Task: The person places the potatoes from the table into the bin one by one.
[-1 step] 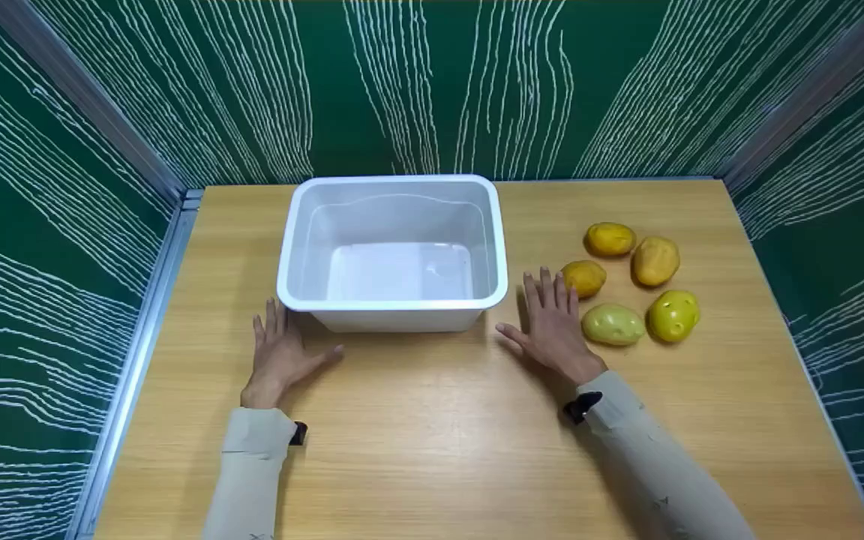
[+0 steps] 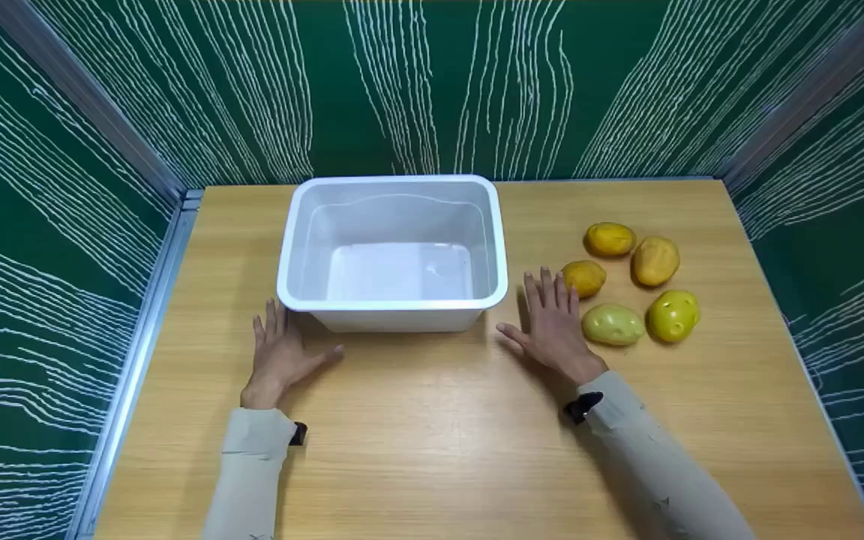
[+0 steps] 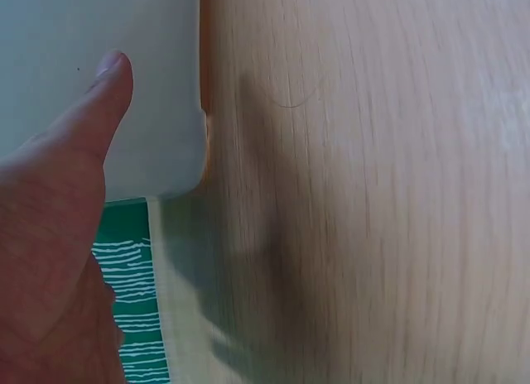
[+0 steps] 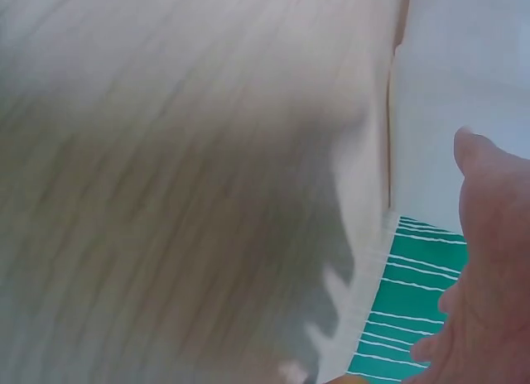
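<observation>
A white plastic tub stands at the back of the table with nothing inside it. My left hand is by its front left corner, fingers straight and thumb spread. My right hand lies off the front right corner, fingers also extended, holding nothing. Its fingertips are close to an orange-yellow oval, mango-like piece; whether they touch cannot be told. Beside that hand sits a pale green dimpled oval. In the left wrist view the thumb overlaps the tub wall; the right wrist view shows the tub wall too.
Farther right on the wooden table are two more yellow mango-like ovals, one at the back and one beside it, plus a dented yellow-green lump. Green panels with white lines enclose the back and sides.
</observation>
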Demonstrator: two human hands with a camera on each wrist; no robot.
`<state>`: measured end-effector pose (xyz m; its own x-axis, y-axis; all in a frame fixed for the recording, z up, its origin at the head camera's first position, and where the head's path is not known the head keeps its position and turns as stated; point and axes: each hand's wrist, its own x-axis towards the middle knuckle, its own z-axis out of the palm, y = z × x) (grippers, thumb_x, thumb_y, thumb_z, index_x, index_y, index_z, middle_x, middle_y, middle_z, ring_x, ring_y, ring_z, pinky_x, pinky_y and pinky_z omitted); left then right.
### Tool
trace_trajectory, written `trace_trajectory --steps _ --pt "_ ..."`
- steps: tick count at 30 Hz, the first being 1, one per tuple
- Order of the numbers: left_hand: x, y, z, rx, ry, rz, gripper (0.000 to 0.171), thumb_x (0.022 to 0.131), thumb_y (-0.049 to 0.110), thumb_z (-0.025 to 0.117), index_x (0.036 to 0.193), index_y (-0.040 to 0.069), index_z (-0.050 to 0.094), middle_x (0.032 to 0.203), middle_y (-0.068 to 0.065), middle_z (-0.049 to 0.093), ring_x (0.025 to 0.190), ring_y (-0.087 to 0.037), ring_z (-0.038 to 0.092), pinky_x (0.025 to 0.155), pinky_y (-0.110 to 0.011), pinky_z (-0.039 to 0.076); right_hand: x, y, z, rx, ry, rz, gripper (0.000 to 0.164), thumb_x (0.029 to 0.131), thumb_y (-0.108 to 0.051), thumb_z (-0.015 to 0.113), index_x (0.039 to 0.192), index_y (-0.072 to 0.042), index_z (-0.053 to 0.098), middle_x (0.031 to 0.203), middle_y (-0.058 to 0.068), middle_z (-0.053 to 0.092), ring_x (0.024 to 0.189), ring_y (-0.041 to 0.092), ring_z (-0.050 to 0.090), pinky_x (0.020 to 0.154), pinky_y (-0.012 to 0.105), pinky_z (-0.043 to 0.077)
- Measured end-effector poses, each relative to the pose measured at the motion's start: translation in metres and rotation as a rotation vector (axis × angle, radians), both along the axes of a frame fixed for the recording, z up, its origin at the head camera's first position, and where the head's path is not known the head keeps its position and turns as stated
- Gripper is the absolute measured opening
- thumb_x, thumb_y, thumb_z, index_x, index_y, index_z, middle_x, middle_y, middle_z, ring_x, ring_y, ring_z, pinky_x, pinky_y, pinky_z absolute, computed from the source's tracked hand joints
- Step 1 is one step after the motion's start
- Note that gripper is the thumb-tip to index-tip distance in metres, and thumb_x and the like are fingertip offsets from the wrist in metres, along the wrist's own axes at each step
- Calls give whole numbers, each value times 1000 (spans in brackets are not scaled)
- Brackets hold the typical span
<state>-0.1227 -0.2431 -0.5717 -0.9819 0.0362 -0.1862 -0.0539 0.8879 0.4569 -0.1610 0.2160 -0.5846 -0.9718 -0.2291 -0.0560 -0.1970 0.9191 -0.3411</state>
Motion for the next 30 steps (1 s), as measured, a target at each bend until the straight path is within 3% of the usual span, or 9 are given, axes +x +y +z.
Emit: trace_trajectory --steps 10,18,24,30 --pt "3 2 1 83 26 12 133 87 58 80 165 -7 -6 173 -30 -5 161 -49 -7 133 -63 -10 6 10 10 -30 70 -8 103 97 -58 70 167 -1 21 170 33 15 157 53 12 131 72 4" --pt "8 4 2 141 52 25 124 91 49 79 165 -8 -2 173 -31 -2 160 -50 -1 134 -66 -4 11 25 19 11 115 -21 98 95 -51 76 163 3 30 164 35 26 150 57 24 129 74 13" --pt "11 2 0 227 65 65 117 94 42 80 167 -3 1 175 -26 5 162 -45 4 135 -64 0 16 36 23 -4 168 -32 91 92 -43 82 159 2 38 158 36 33 146 57 30 128 74 17" --pt "12 -1 1 327 68 132 106 98 35 78 167 -2 7 174 -25 14 161 -43 11 137 -57 11 22 48 22 4 228 -36 90 88 -36 87 155 3 42 154 36 39 140 58 36 125 75 22"
